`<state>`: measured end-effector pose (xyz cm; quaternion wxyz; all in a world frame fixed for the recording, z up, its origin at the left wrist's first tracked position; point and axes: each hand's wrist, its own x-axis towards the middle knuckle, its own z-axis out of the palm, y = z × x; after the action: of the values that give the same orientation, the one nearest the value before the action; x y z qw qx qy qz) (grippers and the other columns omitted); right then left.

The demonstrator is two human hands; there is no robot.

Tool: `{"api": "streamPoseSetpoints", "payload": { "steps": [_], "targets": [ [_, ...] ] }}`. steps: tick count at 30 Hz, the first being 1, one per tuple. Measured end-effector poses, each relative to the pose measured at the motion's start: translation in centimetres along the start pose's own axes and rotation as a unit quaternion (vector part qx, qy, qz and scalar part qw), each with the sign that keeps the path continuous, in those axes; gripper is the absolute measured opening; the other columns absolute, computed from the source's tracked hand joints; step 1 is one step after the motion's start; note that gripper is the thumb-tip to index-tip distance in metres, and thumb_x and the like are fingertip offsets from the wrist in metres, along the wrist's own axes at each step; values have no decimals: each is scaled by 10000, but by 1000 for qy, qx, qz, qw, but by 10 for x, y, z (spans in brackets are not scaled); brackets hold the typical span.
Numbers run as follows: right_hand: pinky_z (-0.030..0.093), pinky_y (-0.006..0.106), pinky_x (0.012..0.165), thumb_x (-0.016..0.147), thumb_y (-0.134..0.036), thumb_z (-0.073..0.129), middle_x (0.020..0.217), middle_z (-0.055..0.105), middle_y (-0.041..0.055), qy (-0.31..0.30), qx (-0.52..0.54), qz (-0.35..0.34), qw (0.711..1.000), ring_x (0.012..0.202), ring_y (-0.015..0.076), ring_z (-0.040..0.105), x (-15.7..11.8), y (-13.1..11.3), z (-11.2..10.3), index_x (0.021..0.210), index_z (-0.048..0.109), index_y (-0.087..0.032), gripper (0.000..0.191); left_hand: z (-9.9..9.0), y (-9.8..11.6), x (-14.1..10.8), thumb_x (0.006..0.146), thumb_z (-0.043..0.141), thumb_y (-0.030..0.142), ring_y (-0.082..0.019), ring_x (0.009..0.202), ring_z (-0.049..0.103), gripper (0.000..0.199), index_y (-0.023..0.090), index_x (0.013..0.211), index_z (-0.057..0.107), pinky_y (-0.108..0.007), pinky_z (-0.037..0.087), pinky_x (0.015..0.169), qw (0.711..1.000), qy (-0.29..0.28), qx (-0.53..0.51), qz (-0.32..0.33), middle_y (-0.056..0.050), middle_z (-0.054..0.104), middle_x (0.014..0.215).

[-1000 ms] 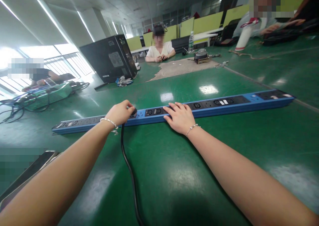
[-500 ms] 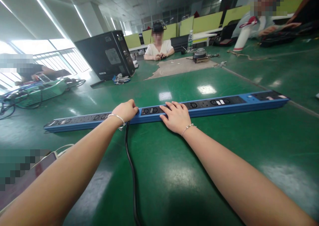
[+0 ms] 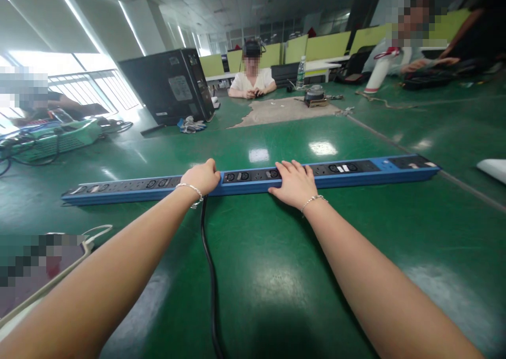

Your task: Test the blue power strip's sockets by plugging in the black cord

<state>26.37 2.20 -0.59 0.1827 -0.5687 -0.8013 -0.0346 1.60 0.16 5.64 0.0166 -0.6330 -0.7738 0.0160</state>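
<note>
A long blue power strip (image 3: 237,186) with black sockets lies crosswise on the green table. Just left of the strip's middle, my left hand (image 3: 201,177) is closed with its fingers curled down. From beneath that hand a black power cord (image 3: 211,267) runs toward me over the tabletop; its end is hidden in my grip. My right hand (image 3: 295,184) rests on the strip right of the middle, fingers spread over the top and thumb against the near side.
A black computer case (image 3: 169,87) stands at the back left with gloves (image 3: 192,125) beside it. Far left is a green basket (image 3: 59,143) of cables. Cardboard (image 3: 272,111) and a bottle (image 3: 301,73) lie farther back. Other people sit around the table.
My right hand has slid to the right along the power strip. My left hand stays at nearly the same spot, still closed. The view has shifted slightly.
</note>
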Motion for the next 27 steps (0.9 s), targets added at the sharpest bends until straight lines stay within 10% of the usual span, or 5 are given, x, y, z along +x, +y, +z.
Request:
{"api": "streamPoseSetpoints", "payload": {
  "steps": [8,17,27],
  "targets": [
    [225,493,1064,762,-555,570,1424,423,79,17,-44,6,999,1317,297,316,-11,31,-3,1366,424,-228,702,-4,-3,0,814,386,379,-269,899,644,336,193,1018,577,-364,469,762,1000,8,-12,6,-144,689,958],
    [223,491,1060,768,-548,575,1406,444,78,32,-34,3,999,1307,296,325,-11,29,-1,1350,441,-230,677,-59,28,-15,760,485,387,-186,701,628,249,208,882,607,-300,467,673,979,93,-178,18,-42,683,747],
    [216,489,1059,759,-535,598,1400,448,83,41,-20,6,999,1305,294,320,-13,28,-1,1350,440,-225,686,-22,89,10,727,516,327,-208,849,640,226,192,851,648,-304,470,761,985,10,-159,72,-79,715,847]
  ]
}}
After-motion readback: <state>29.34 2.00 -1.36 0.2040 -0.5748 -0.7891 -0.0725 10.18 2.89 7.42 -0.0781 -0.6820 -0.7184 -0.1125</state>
